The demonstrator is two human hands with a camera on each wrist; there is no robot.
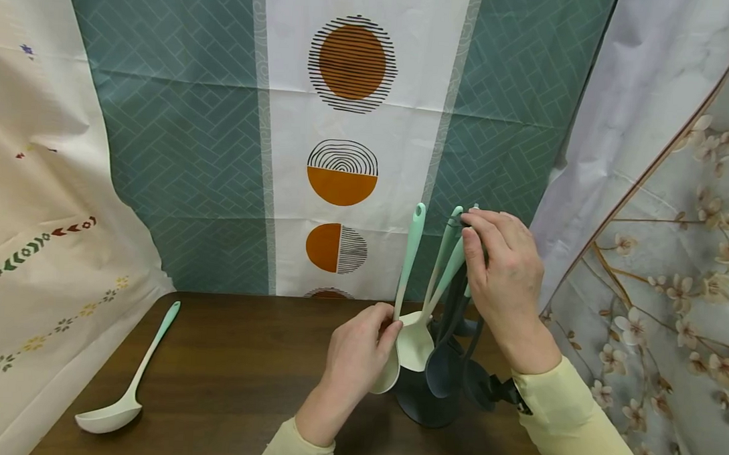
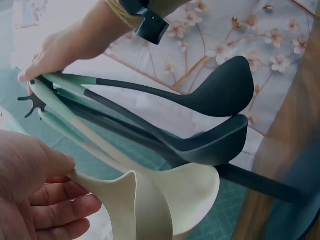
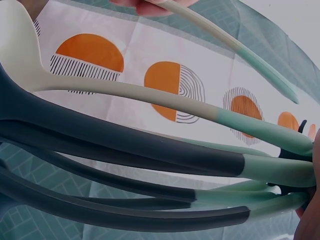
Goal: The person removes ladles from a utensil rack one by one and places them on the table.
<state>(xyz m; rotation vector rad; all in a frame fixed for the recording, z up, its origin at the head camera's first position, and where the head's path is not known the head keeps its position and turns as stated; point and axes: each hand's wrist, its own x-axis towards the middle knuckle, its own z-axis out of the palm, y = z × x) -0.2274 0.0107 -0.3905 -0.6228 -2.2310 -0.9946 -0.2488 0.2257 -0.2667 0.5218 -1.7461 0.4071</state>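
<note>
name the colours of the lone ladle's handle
The handle is mint green and cream, best in head view.

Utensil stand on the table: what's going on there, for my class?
A person's left hand pinches a mint-handled cream utensil beside the dark stand. The right hand is at the stand's top, by the hanging utensils; its exact hold is hidden. A cream ladle lies apart on the left of the table.
</note>
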